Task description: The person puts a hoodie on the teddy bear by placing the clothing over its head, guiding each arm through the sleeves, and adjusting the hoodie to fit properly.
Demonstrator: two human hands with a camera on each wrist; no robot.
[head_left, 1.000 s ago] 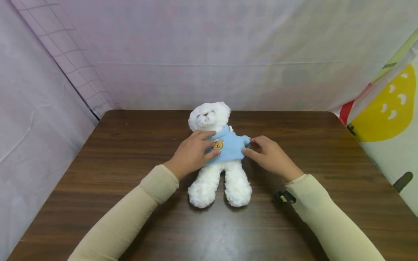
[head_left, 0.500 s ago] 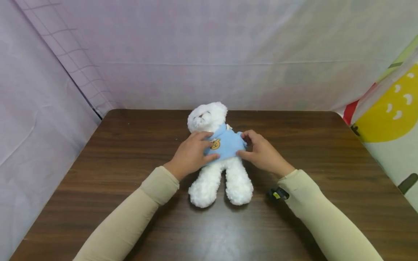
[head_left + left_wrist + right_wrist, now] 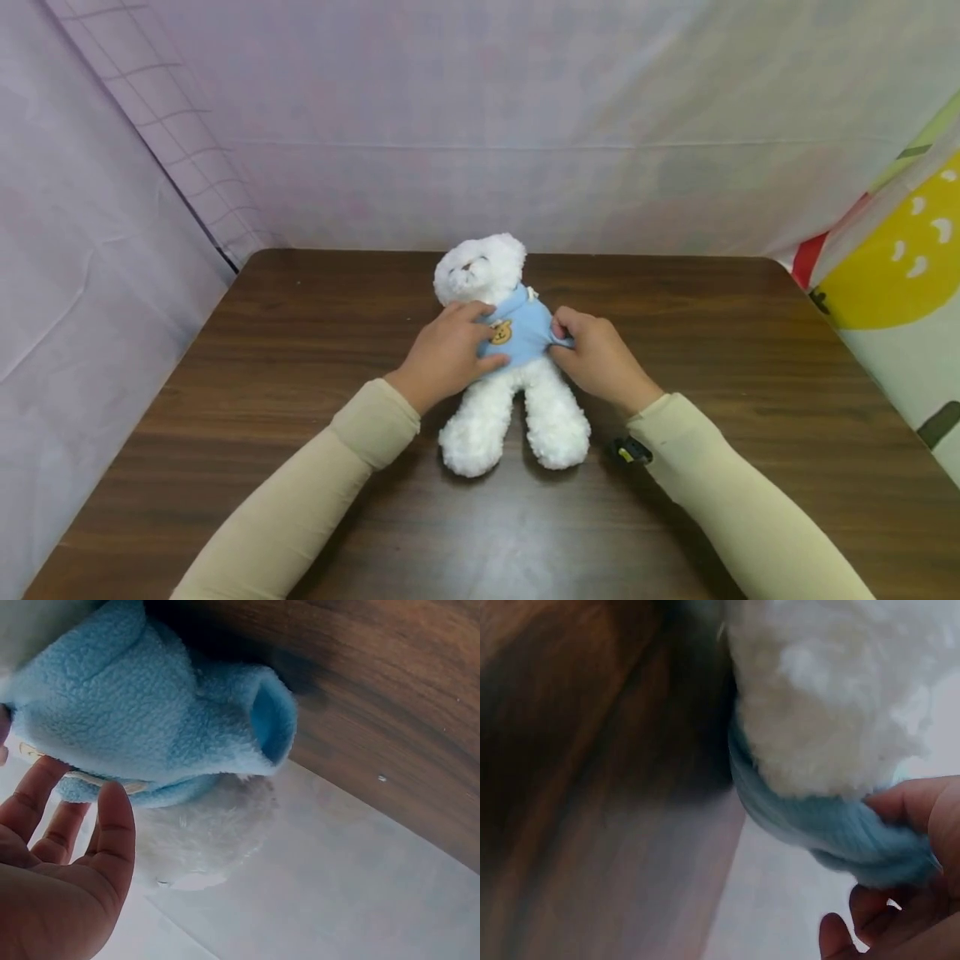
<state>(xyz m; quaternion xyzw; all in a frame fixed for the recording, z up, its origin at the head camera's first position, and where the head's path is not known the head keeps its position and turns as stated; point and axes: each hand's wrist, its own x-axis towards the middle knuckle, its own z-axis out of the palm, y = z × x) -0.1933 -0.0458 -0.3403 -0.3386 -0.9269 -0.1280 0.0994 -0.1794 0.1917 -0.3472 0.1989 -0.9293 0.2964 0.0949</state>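
A white plush teddy bear (image 3: 480, 267) lies on its back on the table, head toward the far edge. It wears a light blue fleece sweater (image 3: 528, 321) with a small bear patch. My left hand (image 3: 447, 350) rests on the sweater's front from the left, fingers spread and fairly straight. In the left wrist view, an open-ended blue sleeve (image 3: 247, 724) sticks out with no paw showing. My right hand (image 3: 600, 354) pinches the sweater's side on the right, drawing the cloth out. The right wrist view has blue fabric (image 3: 825, 829) between thumb and fingers, beside white fur.
The dark wooden table (image 3: 300, 400) runs up to a pale curtain (image 3: 480, 125) at the back. Another pale curtain (image 3: 75, 250) hangs on the left. A cloth with a yellow print (image 3: 892, 267) hangs on the right. A small black device (image 3: 630, 451) sits at the right wrist.
My right hand has moved in to the left and now pinches the sweater's side, pulling it outward. The left hand stays on the sweater's front. The bear's legs have shifted slightly right.
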